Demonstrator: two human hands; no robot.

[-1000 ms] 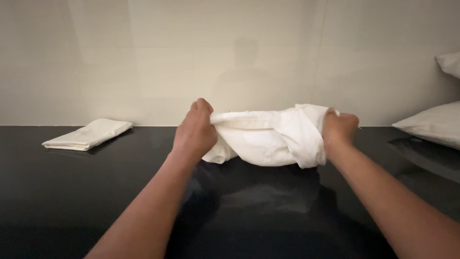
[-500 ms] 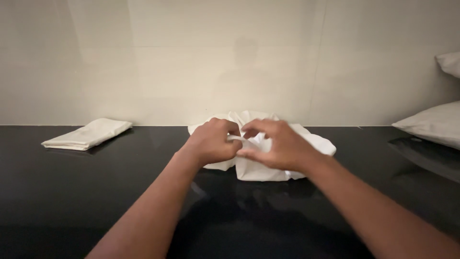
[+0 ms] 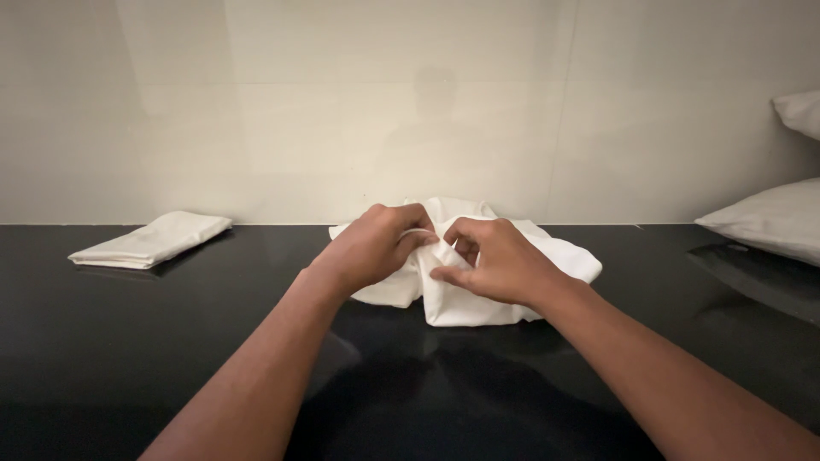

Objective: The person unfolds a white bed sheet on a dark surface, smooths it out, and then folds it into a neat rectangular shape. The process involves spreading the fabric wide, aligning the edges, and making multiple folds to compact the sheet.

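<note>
A crumpled white cloth lies bunched on the glossy black table, close to the wall. Both of my hands meet over its middle. My left hand pinches a fold of the cloth from the left, fingers curled over the fabric. My right hand grips the cloth just beside it, thumb and fingers closed on an edge. The two hands nearly touch. The cloth spreads out behind and to the right of them.
A folded white cloth lies at the far left of the table by the wall. Two white pillows sit at the right edge, one higher. A pale tiled wall rises directly behind the table.
One second ago my hands held the cloth stretched apart above the table. They came together at the middle, and the cloth now rests bunched on the table.
</note>
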